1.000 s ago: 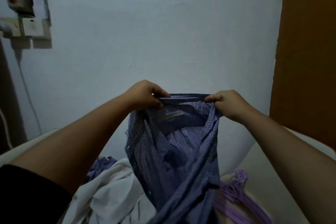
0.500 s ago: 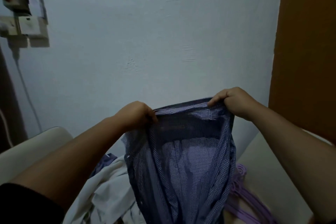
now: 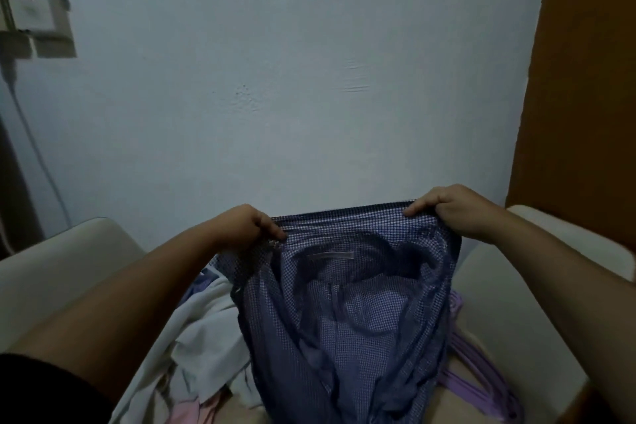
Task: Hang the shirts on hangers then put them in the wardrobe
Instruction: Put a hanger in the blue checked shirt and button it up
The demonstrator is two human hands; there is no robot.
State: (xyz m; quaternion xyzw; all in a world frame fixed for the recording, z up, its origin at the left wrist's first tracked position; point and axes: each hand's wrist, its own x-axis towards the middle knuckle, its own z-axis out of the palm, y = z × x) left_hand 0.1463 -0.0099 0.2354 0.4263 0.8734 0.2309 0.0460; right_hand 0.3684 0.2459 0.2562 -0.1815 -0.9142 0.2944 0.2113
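Head view, here's what I've got, big stuff first:

- one pale blue wall (image 3: 275, 79) straight ahead, one brown panel (image 3: 585, 79) on its right
- one cream armchair (image 3: 62, 262), both armrests showing
- one blue checked shirt (image 3: 344, 313) held up over the seat, stretched between my two hands, hanging down over the pile
- one heap of white clothes (image 3: 203, 330) on the seat, left of the shirt
- purple hangers (image 3: 475, 385) bunched on the right of the seat, can't count them
- left hand (image 3: 241, 227) fingers curled, gripping the shirt's top edge
- right hand (image 3: 451, 210) pinching the same edge at the other end
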